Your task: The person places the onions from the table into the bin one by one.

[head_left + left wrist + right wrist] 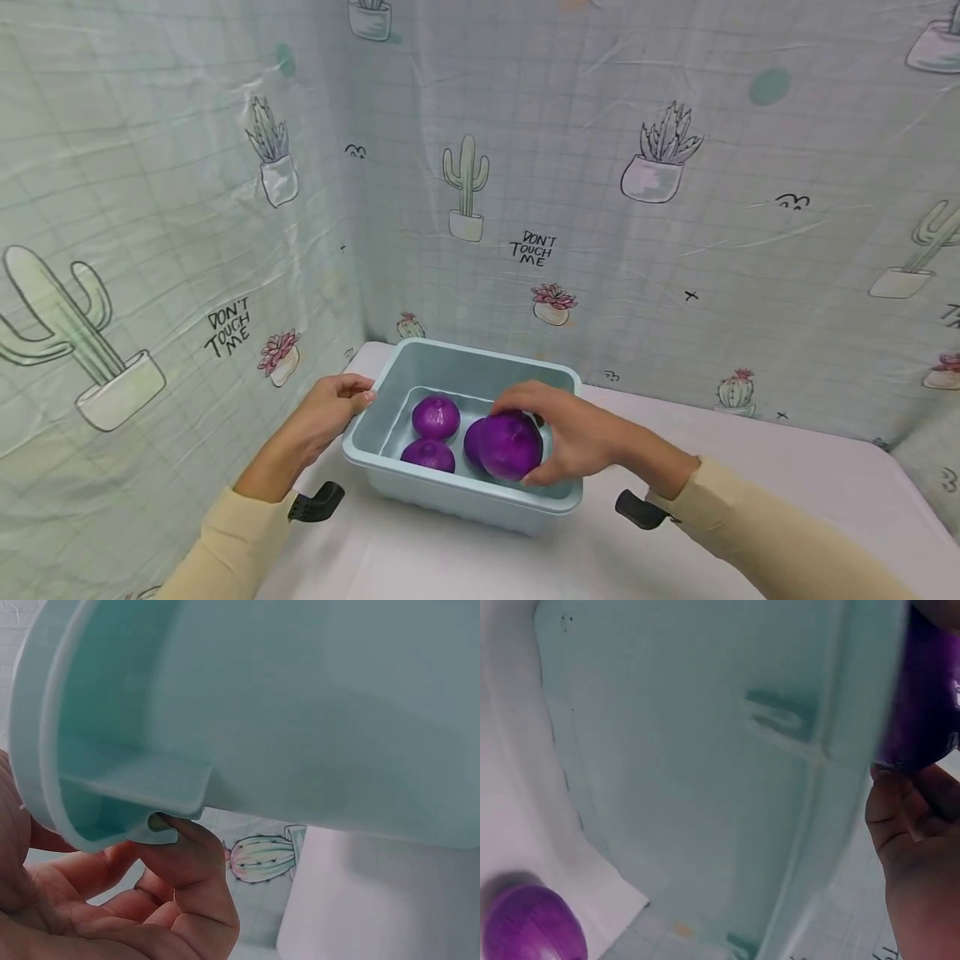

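A light blue plastic bin [558, 500] stands on the white table. My left hand [360, 398] grips its left rim, and the left wrist view shows the fingers [187, 851] curled under the rim's lip [135, 791]. Over the bin's right side my right hand [534, 446] holds a purple onion [506, 446] from above. That onion [922, 712] shows against the palm [915, 840] in the right wrist view. In the bin lie two more onions [436, 417] [428, 455], and a third [472, 437] is partly hidden behind the held one.
Cactus-print sheets [637, 208] wall in the table at the back and left, close behind the bin. Bare white tabletop [787, 475] spreads right and in front. Another purple onion [532, 926] lies on a white surface, low in the right wrist view.
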Available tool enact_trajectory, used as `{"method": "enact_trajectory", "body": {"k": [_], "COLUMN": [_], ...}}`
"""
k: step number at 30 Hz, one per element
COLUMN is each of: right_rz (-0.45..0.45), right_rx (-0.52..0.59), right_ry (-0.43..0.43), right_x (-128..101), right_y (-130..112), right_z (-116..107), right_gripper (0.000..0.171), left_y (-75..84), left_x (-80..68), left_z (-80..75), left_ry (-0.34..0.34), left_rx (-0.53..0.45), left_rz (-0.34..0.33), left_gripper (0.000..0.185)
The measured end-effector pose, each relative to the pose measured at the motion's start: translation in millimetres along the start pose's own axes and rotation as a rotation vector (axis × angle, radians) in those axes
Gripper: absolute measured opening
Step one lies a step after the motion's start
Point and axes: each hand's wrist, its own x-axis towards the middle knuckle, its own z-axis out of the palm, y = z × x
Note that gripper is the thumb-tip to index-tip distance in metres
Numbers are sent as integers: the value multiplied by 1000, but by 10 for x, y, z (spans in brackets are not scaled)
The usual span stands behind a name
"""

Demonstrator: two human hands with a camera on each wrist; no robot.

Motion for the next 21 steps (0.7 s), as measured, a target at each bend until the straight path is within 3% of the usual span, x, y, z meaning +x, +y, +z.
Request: {"method": "enact_trajectory", "body": {"k": [12,21], "right_rz": [15,149], "right_rx": [-32,-101], "right_ry": [-122,-278], "right_x": [146,272], "right_y": [96,77], "right_z": [195,293], "right_gripper": [71,69], "left_y": [17,-16], "left_x": [9,23], "left_z": [-29,-35], "left_ry": [-19,-21], "left_rx": [2,-8], "left_rz": [10,5], "left_gripper": [37,37]}}
